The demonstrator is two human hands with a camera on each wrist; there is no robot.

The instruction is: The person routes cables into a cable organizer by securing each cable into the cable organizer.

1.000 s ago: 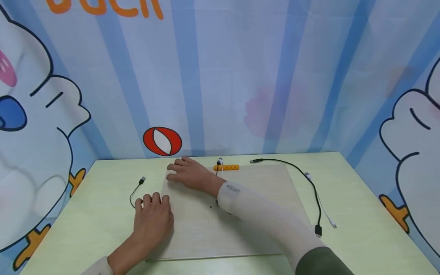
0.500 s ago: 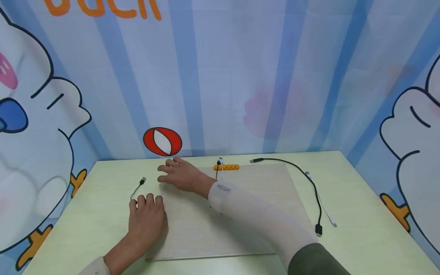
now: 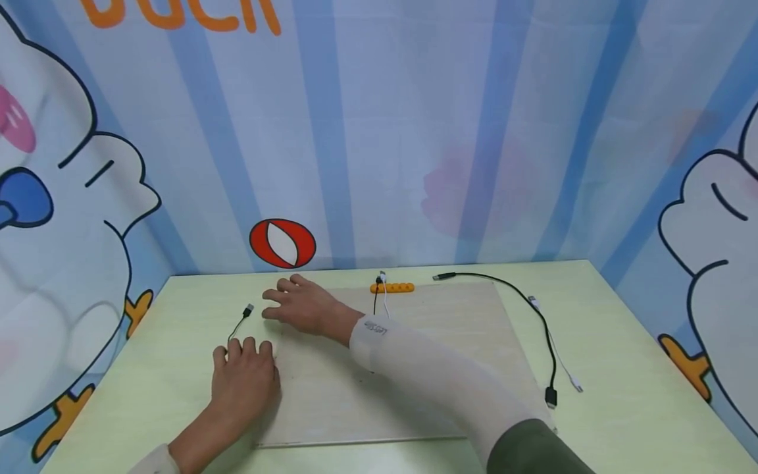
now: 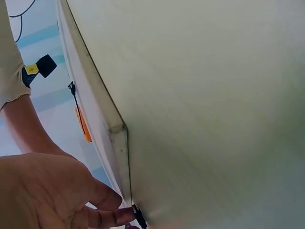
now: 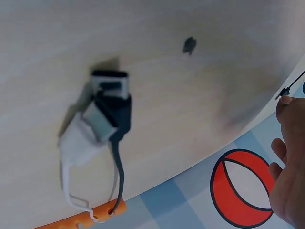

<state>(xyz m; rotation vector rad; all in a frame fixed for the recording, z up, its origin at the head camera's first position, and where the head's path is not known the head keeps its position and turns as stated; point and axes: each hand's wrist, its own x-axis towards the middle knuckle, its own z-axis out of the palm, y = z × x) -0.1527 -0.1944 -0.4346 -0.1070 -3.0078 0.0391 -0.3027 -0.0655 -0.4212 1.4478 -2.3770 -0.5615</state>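
Note:
My right hand (image 3: 304, 305) hovers over the far left corner of a pale board (image 3: 331, 411), fingers spread and nothing in them. Just left of it lies the USB plug (image 3: 247, 311) of a short black cable. That cable runs toward me and disappears behind the fingers of my left hand (image 3: 244, 378), which are loosely bent over the board's left side. In the left wrist view, thumb and index stand apart, with a black plug (image 4: 139, 217) right at the index fingertip. The right wrist view shows fingertips overlapping a small black plug (image 5: 284, 91).
An orange cable clip strip (image 3: 392, 288) sits at the board's back edge, holding a black and a white cable, their USB plugs (image 5: 112, 107) side by side. On the right lie a long black cable (image 3: 535, 313) and a thin white cable (image 3: 562, 359). A printed curtain (image 3: 391, 131) hangs behind.
Both hands have moved left. The right hand has come closer to the black USB plug, and the left hand now covers more of that cable.

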